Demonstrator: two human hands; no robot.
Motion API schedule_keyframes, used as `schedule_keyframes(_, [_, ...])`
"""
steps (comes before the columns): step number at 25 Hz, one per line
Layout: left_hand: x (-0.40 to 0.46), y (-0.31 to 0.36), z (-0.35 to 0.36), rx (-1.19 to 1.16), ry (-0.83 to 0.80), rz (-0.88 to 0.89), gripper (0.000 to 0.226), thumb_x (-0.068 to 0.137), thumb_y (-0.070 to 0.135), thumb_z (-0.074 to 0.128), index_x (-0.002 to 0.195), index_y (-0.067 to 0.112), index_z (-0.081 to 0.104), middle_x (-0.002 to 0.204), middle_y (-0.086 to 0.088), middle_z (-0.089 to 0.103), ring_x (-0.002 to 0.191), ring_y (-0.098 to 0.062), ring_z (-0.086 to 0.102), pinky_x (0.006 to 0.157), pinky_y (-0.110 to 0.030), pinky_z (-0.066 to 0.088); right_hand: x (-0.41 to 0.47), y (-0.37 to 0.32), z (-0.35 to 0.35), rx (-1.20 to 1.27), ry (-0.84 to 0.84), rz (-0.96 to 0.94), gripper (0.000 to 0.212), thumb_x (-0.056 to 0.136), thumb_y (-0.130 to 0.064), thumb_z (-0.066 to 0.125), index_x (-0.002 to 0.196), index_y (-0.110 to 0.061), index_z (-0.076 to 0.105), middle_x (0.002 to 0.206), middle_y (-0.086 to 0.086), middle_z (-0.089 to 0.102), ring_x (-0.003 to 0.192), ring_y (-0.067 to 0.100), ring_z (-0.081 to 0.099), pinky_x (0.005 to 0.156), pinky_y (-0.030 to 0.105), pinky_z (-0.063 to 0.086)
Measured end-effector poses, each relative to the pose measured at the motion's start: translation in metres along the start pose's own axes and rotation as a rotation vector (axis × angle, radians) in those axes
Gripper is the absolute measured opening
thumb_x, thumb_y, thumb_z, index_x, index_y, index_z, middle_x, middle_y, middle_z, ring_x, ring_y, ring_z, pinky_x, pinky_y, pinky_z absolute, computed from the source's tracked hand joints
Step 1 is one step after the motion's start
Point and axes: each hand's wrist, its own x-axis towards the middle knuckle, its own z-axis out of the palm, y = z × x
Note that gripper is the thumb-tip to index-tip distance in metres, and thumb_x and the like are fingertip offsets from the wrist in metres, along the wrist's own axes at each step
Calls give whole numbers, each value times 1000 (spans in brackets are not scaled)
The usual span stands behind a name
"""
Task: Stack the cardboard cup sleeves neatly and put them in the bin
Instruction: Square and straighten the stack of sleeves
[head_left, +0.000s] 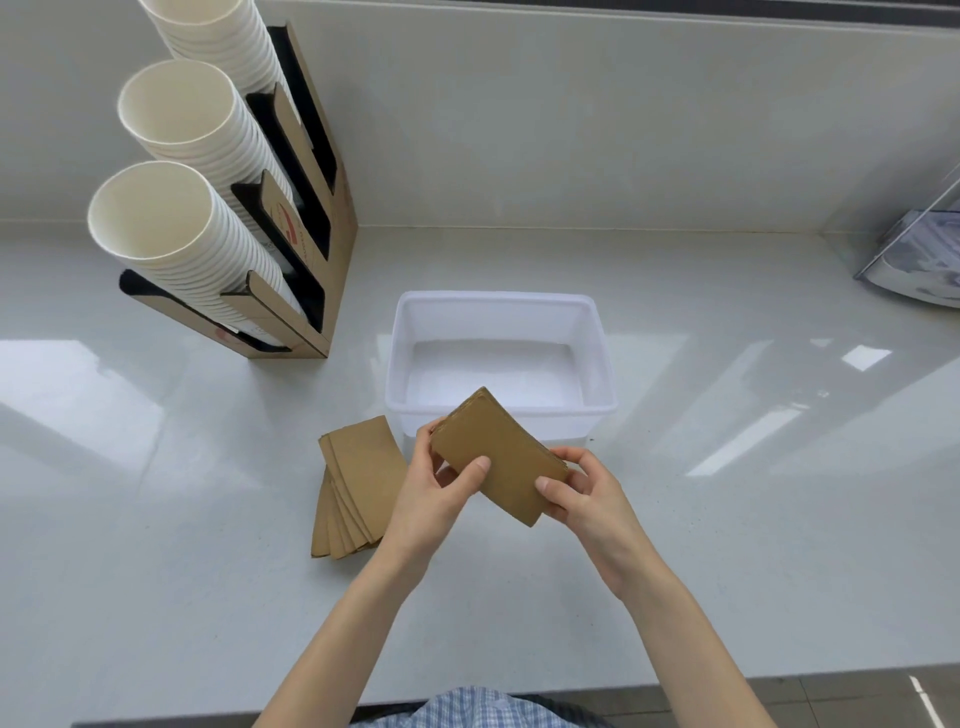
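Both hands, left hand (436, 499) and right hand (587, 493), hold one sleeve stack (498, 460) tight | one fanned pile (358, 493) lies on surface (156, 571) | one white bin (501, 301) | three cup stacks (156, 213)

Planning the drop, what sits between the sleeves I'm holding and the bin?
Nothing: in the head view the held sleeves hang just before the bin, overlapping its near rim.

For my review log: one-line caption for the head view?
Both hands hold brown cardboard sleeves before empty white plastic bin.
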Motion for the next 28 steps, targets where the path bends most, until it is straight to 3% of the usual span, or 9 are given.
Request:
schedule_keyframes(3, [-1,1,-6,-3,42,14,36,84,11,57,110,32,44,106,2,58,100,-11,58,87,-29,51,1,1,7,18,-45,34,20,87,-3,54,102,-16,52,98,7,65,87,19,62,81,25,53])
schedule_keyframes(8, [-1,7,-21,57,26,33,37,85,10,56,103,40,44,103,5,58,98,-12,58,83,-26,50,7,-2,16,-94,-154,44,21,86,-13,60,104,-20,53,104,6,65,94,18,62,95,32,49])
schedule_keyframes(12, [-2,13,-28,108,12,38,42,85,9,55,118,30,40,103,9,57,91,-10,59,68,-17,52,14,-10,29,-186,-180,9,26,87,-23,58,112,-19,58,108,4,67,96,13,62,85,21,47])
schedule_keyframes(15, [2,16,-40,124,91,9,41,84,10,57,117,24,38,103,6,59,91,-11,60,80,-30,52,19,-18,41,-284,-216,-3,26,86,-27,59,111,-18,59,103,2,68,89,9,62,70,9,48])
schedule_keyframes(18, [4,17,-54,131,191,-38,37,83,11,58,114,17,38,109,-4,59,97,-19,59,94,-44,48,23,-22,57,-351,-243,-2,26,88,-30,56,111,-18,60,100,-2,67,87,7,61,66,8,47])
schedule_keyframes(22, [5,20,-70,165,278,-51,33,83,11,58,112,17,43,106,-3,57,94,-21,57,88,-41,49,32,-23,79,-422,-225,-28,20,90,-30,51,102,-19,62,90,-8,63,82,6,57,69,15,45])
schedule_keyframes(25, [7,17,-82,229,335,-66,37,83,13,58,118,14,45,103,0,55,94,-21,56,83,-35,45,40,-22,92,-491,-239,-19,25,88,-29,54,108,-16,60,82,-9,57,79,11,55,69,20,45])
schedule_keyframes(28, [8,13,-88,310,407,-93,39,83,14,57,121,12,45,104,-1,55,92,-21,54,81,-32,43,47,-22,106,-594,-229,-19,31,86,-28,56,115,-15,56,87,-3,57,82,13,55,64,18,45])
